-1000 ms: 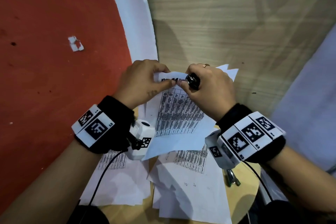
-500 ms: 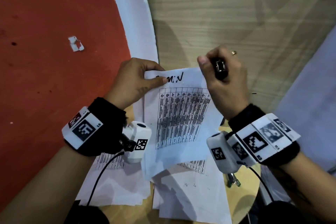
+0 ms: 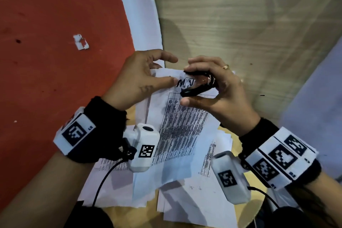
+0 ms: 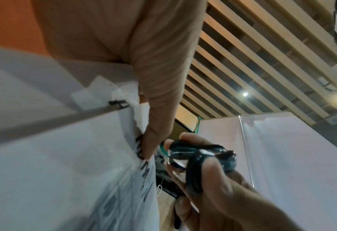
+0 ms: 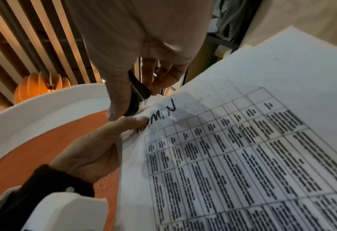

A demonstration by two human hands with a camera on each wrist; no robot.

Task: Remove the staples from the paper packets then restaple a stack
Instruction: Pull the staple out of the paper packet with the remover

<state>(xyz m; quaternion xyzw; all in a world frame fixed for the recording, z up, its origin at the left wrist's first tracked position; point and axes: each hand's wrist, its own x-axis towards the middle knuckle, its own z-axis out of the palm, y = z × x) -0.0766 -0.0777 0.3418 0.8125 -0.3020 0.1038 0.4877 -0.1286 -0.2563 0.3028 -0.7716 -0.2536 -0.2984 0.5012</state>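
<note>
A paper packet point(image 3: 181, 131) with a printed table and black handwriting at its top is held tilted above the table. My left hand point(image 3: 172, 72) pinches its top left corner, thumb point(image 5: 131, 123) on the front beside the writing. My right hand point(image 3: 185, 81) grips a black staple remover point(image 3: 198, 84), index finger on top and thumb below. Its jaws stand apart over the packet's top edge, right by the handwriting. The remover point(image 4: 195, 157) shows close beside my left thumb point(image 4: 155, 125) in the left wrist view. I cannot make out a staple.
Several loose printed sheets point(image 3: 194, 200) lie overlapped on a small round wooden table point(image 3: 129, 216) under my wrists. Red floor point(image 3: 55, 61) with a paper scrap point(image 3: 80, 42) lies to the left. A wooden panel point(image 3: 240, 24) is ahead, a white partition point(image 3: 318, 98) to the right.
My right hand, lifted up and to the right half a second ago, has come back down to the packet's top edge with the remover's jaws apart. My left fingers have spread.
</note>
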